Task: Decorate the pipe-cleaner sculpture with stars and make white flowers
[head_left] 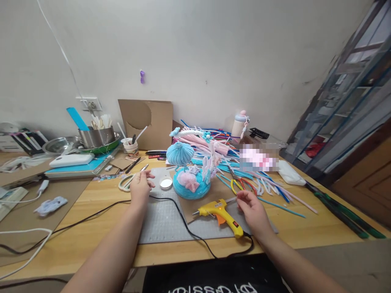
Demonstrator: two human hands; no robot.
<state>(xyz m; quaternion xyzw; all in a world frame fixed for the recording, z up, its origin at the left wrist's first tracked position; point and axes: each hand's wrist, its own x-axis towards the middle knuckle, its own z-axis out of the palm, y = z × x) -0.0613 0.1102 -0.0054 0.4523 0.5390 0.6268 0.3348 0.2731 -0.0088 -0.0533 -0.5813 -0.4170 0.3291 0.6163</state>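
The person wears a plain black garment (pixel 210 272) with large white lettering (pixel 214 289) in rounded strokes, cut off by the lower edge and not fully legible. Left forearm (pixel 106 244), right forearm (pixel 290 254), left hand (pixel 141 184) and right hand (pixel 253 212) are bare.

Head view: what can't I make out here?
All in the head view:
Middle of the pale-handled scissors: hidden behind the left hand.
What, if anything, the right hand pinches: unclear, its fingers in the way.
Details of the pink-and-white item: pixelated.
Whole lettering on the black fabric: cut off by the bottom edge.
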